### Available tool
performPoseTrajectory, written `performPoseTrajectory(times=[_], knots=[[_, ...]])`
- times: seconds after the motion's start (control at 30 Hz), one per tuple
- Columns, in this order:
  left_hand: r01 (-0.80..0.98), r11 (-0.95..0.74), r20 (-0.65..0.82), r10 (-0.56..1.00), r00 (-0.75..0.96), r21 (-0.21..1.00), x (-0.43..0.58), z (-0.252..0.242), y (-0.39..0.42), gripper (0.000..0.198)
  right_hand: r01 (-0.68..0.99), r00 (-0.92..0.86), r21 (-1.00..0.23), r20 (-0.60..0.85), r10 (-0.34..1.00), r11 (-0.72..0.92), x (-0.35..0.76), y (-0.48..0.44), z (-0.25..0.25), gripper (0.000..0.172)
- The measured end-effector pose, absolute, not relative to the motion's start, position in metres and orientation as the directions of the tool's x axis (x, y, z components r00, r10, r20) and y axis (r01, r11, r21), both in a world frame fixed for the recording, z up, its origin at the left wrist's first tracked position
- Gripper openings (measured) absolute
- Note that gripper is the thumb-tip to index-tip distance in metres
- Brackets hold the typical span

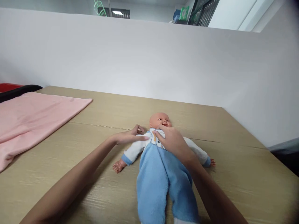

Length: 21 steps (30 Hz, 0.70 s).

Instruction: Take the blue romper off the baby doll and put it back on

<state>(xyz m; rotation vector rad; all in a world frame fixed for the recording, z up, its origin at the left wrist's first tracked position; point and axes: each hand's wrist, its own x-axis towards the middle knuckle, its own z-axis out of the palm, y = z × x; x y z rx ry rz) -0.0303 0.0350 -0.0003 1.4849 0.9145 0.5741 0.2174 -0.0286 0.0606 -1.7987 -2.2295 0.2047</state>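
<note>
A baby doll [157,120] lies on its back on the wooden table [93,189], head away from me and arms spread. It wears a fleecy romper [153,177], blue in the legs, with white sleeves, blue cuffs and a printed bib front. My left hand [130,135] is at the shoulder on the left, thumb on the cloth and fingers bent around the shoulder's far side. At the collar, just under the chin, my right hand [174,141] has thumb and fingers closed on the cloth. Its fingertips are partly hidden.
A pink cloth [39,121] is spread over the table's left side. Behind it are a black rounded edge [23,90] and something red [9,87]. A white partition wall [140,62] rises along the table's far edge. A dark object [286,155] stands beyond the right edge.
</note>
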Motion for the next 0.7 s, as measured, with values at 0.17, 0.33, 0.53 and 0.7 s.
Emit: performPoseTrajectory(times=[0.17,0.33,0.53,0.7], knots=[[0.452,-0.06,-0.25,0.766,0.593,0.89,-0.046,0.008,0.036,0.049,0.956,-0.111,-0.259,0.119,0.987,0.138,0.222,-0.024,0.062,0.029],[0.441,-0.113,-0.201,0.772,0.603,0.89,-0.048,0.009,0.038,0.048,0.957,-0.067,-0.274,0.105,0.992,0.094,0.231,-0.023,0.065,0.036],[0.399,-0.169,-0.152,0.74,0.656,0.901,-0.045,0.004,0.04,0.047,0.852,-0.204,-0.495,-0.015,0.979,0.17,0.27,-0.022,0.057,0.043],[0.331,-0.143,-0.118,0.746,0.655,0.933,-0.04,-0.001,0.04,0.043,0.749,-0.198,-0.634,0.057,0.978,0.189,0.33,-0.053,0.03,0.043]])
